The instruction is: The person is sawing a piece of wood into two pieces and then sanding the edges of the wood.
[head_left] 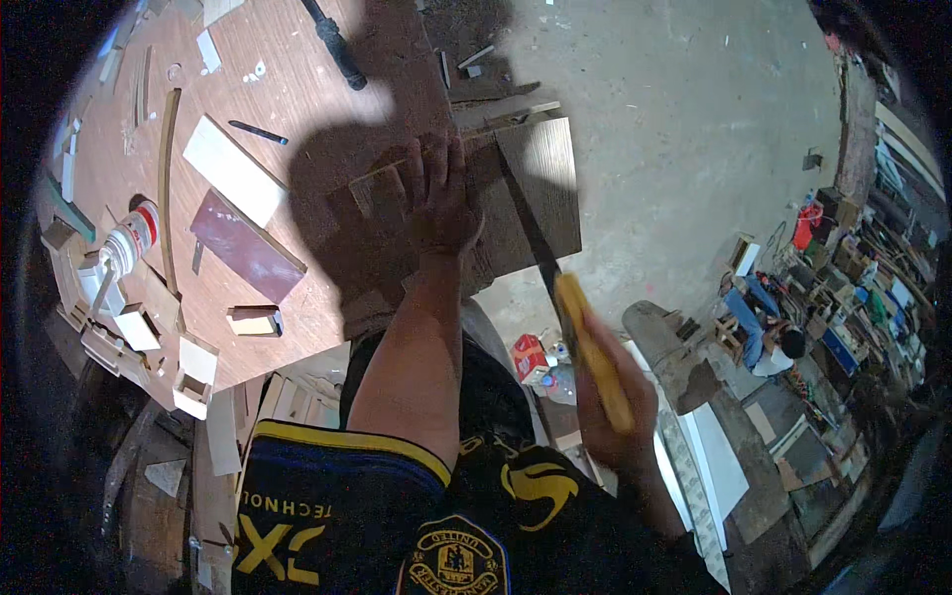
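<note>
A wooden board lies over the table's right edge, its right part sticking out above the floor. My left hand rests flat on it with fingers stretched out, pressing it down. In my right hand is a handsaw, gripped by its yellow handle. Its dark blade slants up and left across the board, just right of my left hand. The teeth and any cut are too dark to make out. A shadow covers much of the board and the table around it.
The wooden table carries a white panel, a maroon panel, a pen, a dark-handled tool and a white container. On the right, a person sits near piled scrap wood. A red box stands below the board.
</note>
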`<act>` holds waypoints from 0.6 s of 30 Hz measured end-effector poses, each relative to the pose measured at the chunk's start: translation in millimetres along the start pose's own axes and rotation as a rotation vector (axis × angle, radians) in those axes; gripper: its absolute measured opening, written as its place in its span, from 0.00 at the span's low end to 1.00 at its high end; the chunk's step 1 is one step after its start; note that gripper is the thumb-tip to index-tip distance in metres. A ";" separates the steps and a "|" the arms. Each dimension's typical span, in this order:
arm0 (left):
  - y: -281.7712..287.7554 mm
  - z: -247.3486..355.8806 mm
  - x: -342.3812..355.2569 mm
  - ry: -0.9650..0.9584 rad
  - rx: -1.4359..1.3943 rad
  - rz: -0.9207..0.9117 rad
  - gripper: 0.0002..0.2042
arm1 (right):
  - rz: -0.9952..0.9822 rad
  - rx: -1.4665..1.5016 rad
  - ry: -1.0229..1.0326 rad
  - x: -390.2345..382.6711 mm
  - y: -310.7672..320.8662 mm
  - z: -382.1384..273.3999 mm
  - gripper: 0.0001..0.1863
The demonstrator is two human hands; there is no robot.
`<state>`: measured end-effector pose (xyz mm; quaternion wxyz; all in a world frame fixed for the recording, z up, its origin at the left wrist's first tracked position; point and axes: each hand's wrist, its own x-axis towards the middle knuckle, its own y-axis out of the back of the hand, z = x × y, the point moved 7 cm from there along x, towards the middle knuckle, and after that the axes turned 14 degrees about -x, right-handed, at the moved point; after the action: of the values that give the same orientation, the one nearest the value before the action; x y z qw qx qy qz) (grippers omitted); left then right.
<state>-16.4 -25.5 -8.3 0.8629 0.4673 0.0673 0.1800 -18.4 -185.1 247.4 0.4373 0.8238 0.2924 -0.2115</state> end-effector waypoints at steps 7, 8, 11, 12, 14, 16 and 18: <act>1.5 2.3 -1.2 0.039 0.015 -0.125 0.31 | 0.084 -0.037 0.043 14.6 -8.4 2.5 0.29; 5.5 3.1 -3.8 0.052 -0.016 -0.105 0.31 | 0.044 -0.092 0.047 0.0 -1.5 1.0 0.30; 9.2 11.0 6.1 0.056 0.008 -0.152 0.30 | 0.000 -0.068 0.023 0.2 7.2 6.6 0.30; 14.2 12.7 17.1 0.059 0.004 -0.145 0.30 | 0.002 -0.075 0.028 18.1 1.2 11.8 0.30; 4.7 9.9 26.4 0.481 -0.301 -0.696 0.31 | 0.030 -0.017 0.039 61.8 -18.7 26.1 0.29; -2.4 -6.8 10.5 0.259 -0.157 -0.348 0.31 | 0.049 0.121 0.036 50.8 -17.0 10.0 0.25; 24.5 8.2 18.3 0.011 -0.033 -0.025 0.31 | -0.032 -0.032 -0.030 30.1 -20.9 15.7 0.25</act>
<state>-3.1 -12.9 17.5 0.8724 0.4511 0.0747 0.1728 -11.5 -180.1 208.5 0.4511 0.8088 0.3022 -0.2260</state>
